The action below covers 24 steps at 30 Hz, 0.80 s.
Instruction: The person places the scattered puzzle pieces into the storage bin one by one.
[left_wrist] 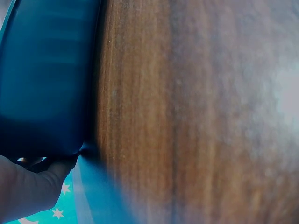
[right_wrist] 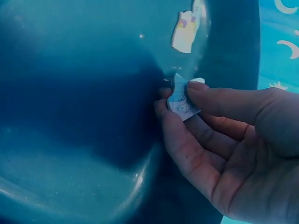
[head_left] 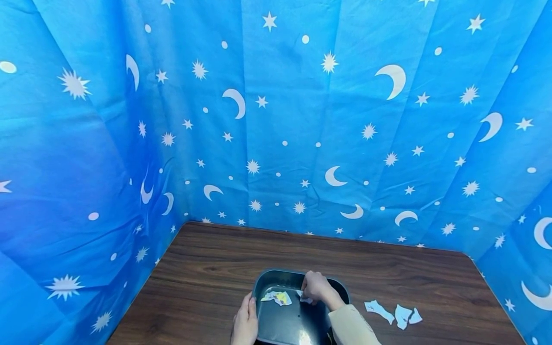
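Note:
A dark plastic basin [head_left: 276, 322] with rounded corners stands on the table, close to the person. My left hand [head_left: 245, 322] grips its left side at the wall, and the left wrist view shows that hand [left_wrist: 32, 186] low against the basin's outer side [left_wrist: 46, 79]. Inside the basin, my right hand [head_left: 318, 289] pinches a small torn scrap of printed paper [right_wrist: 183, 103] between thumb and fingers. Another torn scrap [head_left: 278, 298], with yellow in its print, lies on the basin floor to the left of the right hand.
To the right of the basin, several white torn paper pieces [head_left: 403, 316] lie on the brown wooden table [head_left: 207, 268]. A blue cloth [head_left: 284, 120] printed with moons and stars hangs behind the table and along both sides.

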Each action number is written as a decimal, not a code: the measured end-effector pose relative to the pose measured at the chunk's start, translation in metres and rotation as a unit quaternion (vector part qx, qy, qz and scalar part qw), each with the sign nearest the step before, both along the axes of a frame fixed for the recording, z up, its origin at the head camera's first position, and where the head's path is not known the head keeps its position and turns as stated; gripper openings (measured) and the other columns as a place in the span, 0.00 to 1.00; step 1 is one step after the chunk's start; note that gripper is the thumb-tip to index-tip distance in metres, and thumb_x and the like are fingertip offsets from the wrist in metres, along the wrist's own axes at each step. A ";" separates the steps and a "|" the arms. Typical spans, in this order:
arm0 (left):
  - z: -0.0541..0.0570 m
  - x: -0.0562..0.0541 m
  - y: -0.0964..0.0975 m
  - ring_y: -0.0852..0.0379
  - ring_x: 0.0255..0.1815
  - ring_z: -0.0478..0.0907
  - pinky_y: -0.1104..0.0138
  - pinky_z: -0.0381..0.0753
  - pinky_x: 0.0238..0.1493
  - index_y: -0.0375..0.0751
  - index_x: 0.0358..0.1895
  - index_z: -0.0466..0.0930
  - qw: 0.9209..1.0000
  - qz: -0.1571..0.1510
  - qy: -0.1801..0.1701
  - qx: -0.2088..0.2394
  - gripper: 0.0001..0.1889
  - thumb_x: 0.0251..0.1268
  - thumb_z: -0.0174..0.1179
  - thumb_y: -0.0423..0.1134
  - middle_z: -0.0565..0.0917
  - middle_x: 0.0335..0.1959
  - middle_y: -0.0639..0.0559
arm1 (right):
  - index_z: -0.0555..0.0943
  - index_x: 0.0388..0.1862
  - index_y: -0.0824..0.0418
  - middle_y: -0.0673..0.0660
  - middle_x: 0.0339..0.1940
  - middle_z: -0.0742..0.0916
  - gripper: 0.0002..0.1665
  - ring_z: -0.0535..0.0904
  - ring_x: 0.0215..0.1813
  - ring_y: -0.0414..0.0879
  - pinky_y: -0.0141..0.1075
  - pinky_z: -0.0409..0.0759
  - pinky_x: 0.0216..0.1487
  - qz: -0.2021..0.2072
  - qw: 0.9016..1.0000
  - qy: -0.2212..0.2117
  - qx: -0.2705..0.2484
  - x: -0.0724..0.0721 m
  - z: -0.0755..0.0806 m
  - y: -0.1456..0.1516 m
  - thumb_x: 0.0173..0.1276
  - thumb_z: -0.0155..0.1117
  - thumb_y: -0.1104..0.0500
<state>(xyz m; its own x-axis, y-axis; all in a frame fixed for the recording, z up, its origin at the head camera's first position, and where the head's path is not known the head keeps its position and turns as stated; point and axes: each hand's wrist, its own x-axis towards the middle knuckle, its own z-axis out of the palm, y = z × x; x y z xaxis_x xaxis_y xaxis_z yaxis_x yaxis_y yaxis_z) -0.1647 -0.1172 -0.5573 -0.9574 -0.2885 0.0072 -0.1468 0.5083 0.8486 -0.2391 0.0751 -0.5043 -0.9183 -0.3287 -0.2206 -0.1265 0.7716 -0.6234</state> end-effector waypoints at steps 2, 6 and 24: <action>0.000 0.000 0.000 0.33 0.55 0.71 0.43 0.68 0.51 0.33 0.57 0.71 1.000 -0.001 -0.002 -0.001 0.18 0.74 0.40 0.40 0.76 0.52 0.32 | 0.82 0.25 0.69 0.55 0.20 0.81 0.05 0.80 0.17 0.47 0.34 0.79 0.18 0.004 1.000 0.003 0.008 -0.001 0.000 0.000 0.53 0.63 0.75; 0.001 0.000 0.000 0.33 0.55 0.71 0.43 0.68 0.52 0.32 0.57 0.71 1.000 -0.003 -0.003 0.005 0.18 0.74 0.40 0.40 0.76 0.52 0.32 | 0.82 0.19 0.68 0.54 0.16 0.81 0.07 0.80 0.17 0.47 0.34 0.78 0.18 0.012 1.000 0.011 0.014 0.000 -0.001 0.000 0.53 0.65 0.75; 0.001 0.001 0.000 0.33 0.53 0.73 0.44 0.70 0.50 0.34 0.55 0.72 1.000 0.007 0.013 0.001 0.17 0.74 0.41 0.40 0.78 0.51 0.33 | 0.75 0.10 0.63 0.53 0.07 0.76 0.15 0.76 0.11 0.43 0.29 0.72 0.13 0.014 0.995 0.040 0.094 0.002 -0.005 -0.011 0.48 0.73 0.68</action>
